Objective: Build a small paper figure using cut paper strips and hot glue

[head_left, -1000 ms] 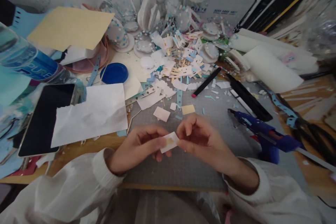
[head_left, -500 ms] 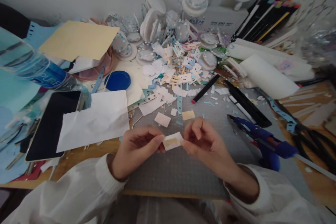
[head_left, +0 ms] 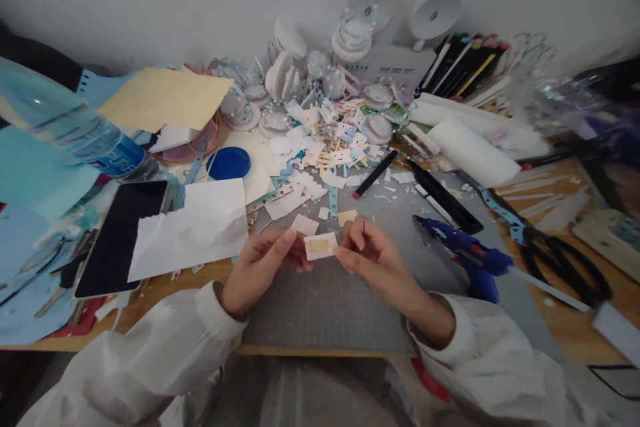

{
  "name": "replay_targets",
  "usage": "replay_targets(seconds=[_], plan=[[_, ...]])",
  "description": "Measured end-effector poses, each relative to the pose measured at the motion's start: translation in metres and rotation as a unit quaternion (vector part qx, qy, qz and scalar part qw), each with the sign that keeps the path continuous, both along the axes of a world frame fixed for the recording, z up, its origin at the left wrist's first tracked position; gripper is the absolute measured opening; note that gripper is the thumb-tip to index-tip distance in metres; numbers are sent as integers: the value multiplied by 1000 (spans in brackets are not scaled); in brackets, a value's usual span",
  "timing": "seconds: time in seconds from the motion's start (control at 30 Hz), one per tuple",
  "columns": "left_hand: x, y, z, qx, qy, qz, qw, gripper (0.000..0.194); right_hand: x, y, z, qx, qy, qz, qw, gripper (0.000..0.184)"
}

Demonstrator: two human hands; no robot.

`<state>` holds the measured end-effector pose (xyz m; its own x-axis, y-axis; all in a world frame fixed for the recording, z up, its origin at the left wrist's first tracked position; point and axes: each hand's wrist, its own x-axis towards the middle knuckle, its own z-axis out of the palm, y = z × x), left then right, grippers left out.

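Presently, inside the front edge of the grey mat, a white card is held aloft, patched face up, long axis nearly parallel to that edge. Its right end is pinched by the right hand; whether the half-curled left hand has hold cannot be told. It is slanted less than earlier.
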<state>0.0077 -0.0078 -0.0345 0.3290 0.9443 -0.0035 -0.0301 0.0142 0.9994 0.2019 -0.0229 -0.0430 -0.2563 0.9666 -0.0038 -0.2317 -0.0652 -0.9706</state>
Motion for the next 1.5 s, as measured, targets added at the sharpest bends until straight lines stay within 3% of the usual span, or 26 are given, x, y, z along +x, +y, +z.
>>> replay_targets(seconds=[0.1, 0.2, 0.3, 0.43, 0.53, 0.6, 0.77, 1.0, 1.23, 1.33, 1.4, 1.5], plan=[[-2, -6, 2, 58, 7, 25, 998, 20, -3, -7, 3, 43, -20, -22, 999, 33], [-11, -19, 9, 125, 26, 55, 990, 8, 0, -22, 6, 86, -45, -4, 995, 18], [-27, -34, 18, 259, 88, 54, 960, 18, 11, -42, 7, 110, -126, 17, 986, 21], [-45, -48, 26, 403, 173, 29, 898, 33, 32, -68, 12, 66, -259, 36, 963, 10], [-51, -54, 27, 442, 203, 36, 873, 36, 48, -89, 17, 37, -337, 50, 939, 35], [-53, -58, 28, 454, 215, 49, 863, 37, 59, -102, 19, 11, -353, 14, 935, 47], [-54, -63, 31, 450, 216, 44, 865, 36, 79, -126, 22, -34, -358, -82, 929, 49], [-53, -63, 29, 423, 171, 21, 890, 35, 77, -134, 18, 29, -318, -139, 937, 25], [-47, -66, 32, 319, 118, 7, 940, 15, 31, -117, 29, 164, -328, -133, 921, 20], [-40, -66, 31, 229, 119, 33, 966, 3, 3, -108, 27, 162, -267, -102, 945, 23], [-35, -66, 31, 178, 113, 24, 977, 7, -13, -102, 24, 141, -230, -77, 960, 27], [-29, -68, 33, 144, 93, -9, 985, 11, -29, -96, 21, 118, -216, -60, 967, 14]])
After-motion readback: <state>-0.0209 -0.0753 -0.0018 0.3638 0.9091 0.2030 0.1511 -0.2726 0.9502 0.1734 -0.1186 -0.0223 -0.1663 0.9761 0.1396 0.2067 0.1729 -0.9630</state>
